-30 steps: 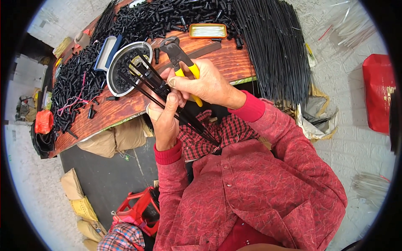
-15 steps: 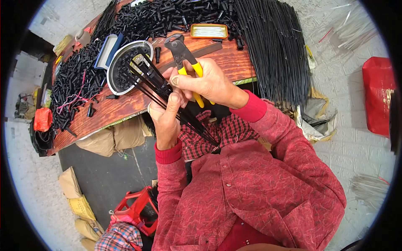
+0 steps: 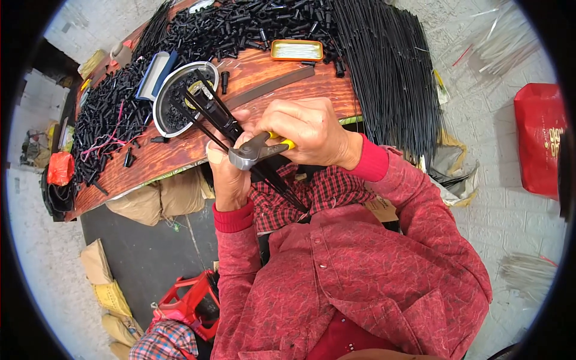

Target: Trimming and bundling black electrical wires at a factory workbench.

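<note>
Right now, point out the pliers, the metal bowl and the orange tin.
pliers [image 3: 247,156], head view, grey jaw head.
metal bowl [image 3: 161,96], head view, left rim.
orange tin [image 3: 296,50], head view, middle of the tin.

The pliers [image 3: 255,150], grey steel with yellow-covered handles, lie nearly level with their head pointing left and closed against a bundle of thin black rods [image 3: 225,123], which slants from upper left above the wooden table edge down toward lower right, held together at mid-length.

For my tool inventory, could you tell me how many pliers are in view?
1: the yellow-handled pliers in the right hand, jaws by the black rods that the left hand holds. Others may lie hidden among the piled parts.
</note>
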Available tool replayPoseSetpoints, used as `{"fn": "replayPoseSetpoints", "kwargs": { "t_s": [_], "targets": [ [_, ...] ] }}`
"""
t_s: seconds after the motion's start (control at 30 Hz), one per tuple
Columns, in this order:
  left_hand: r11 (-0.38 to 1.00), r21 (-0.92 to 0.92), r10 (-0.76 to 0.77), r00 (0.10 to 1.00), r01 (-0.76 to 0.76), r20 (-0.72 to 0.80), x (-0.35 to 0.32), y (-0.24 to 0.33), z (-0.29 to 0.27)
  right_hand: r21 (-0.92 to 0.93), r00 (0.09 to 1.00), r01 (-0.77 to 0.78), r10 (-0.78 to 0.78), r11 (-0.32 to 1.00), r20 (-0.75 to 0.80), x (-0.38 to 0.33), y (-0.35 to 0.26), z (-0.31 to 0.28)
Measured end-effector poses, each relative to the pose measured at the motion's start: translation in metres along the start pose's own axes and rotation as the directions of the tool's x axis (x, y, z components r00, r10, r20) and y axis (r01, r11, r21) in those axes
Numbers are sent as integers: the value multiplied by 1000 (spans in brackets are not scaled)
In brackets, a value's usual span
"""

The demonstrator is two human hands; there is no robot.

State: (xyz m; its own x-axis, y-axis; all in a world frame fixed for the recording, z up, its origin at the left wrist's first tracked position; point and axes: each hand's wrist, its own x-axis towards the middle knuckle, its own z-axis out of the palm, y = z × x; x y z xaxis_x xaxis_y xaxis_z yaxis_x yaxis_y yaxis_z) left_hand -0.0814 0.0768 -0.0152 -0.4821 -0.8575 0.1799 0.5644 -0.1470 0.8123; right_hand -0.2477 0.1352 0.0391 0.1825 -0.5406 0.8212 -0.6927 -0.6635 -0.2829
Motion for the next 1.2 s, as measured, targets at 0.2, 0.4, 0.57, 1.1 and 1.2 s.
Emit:
{"fn": "replayPoseSetpoints", "kwargs": {
  "t_s": [0.2,0.4,0.57,1.1,1.2],
  "targets": [
    [1000,-12,19,1000,-19,-17,-2,3,13,-107,997,-11,19,994,69,-6,-2,-6],
    [987,155,55,998,-52,-16,-6,8,14,134,812,-448,340,884,475,11,-7,-33],
    [991,122,53,997,-59,55,-5,8,16,123,322,-859,339,496,884,33,11,-64],
    [991,130,26,999,-31,40,-13,10,12,-19,102,-899,251,438,962,52,17,-58],
    [992,122,35,998,-42,56,-12,10,12,-23,85,-909,239,415,967,54,17,-58]
  ]
}}
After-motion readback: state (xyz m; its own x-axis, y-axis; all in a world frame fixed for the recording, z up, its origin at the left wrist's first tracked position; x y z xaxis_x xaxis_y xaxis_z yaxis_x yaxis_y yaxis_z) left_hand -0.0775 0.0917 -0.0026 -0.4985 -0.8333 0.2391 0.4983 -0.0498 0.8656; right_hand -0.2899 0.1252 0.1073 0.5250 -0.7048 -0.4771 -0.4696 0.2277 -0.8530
